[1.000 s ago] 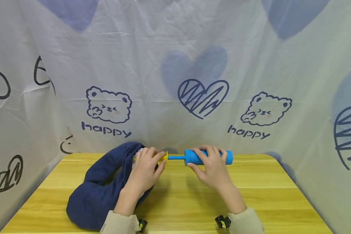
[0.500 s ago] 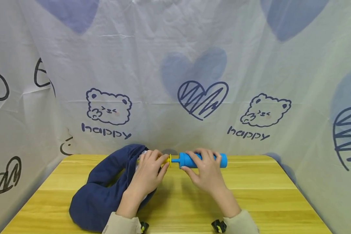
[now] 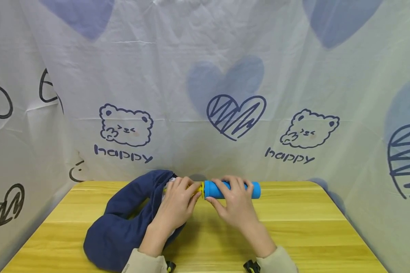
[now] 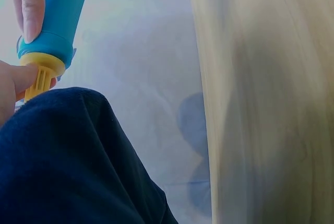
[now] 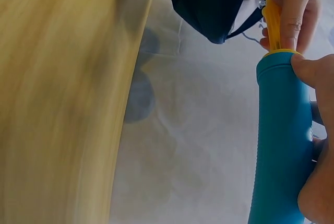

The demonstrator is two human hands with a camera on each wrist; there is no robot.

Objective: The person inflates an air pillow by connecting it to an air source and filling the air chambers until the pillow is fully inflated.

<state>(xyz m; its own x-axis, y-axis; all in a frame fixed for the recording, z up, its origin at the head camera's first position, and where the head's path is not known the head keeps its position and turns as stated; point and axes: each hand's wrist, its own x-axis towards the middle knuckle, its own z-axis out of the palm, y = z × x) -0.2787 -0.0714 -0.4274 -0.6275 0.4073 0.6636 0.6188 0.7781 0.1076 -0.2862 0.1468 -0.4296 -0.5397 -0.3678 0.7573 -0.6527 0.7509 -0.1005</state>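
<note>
A hand air pump with a blue barrel (image 3: pixel 256 190) and a yellow nozzle end (image 5: pixel 272 25) lies level above the table. My right hand (image 3: pixel 237 204) grips the barrel, fingers over the top and thumb below. With fingers and thumb, my left hand (image 3: pixel 174 204) pinches the yellow end beside a navy U-shaped neck pillow (image 3: pixel 111 237). The barrel meets the yellow collar (image 4: pixel 46 63), and no rod shows between them. White lining shows at the pillow's opening under the left hand; the nozzle's tip is hidden there.
The wooden table (image 3: pixel 311 227) carries the pillow on its left side. Right behind its back edge hangs a pale cloth (image 3: pixel 177 144) printed with hearts and bears. More cloth stands along both sides.
My right hand has pushed the blue barrel left until the thin blue rod went out of sight. The left hand and pillow have shifted slightly right.
</note>
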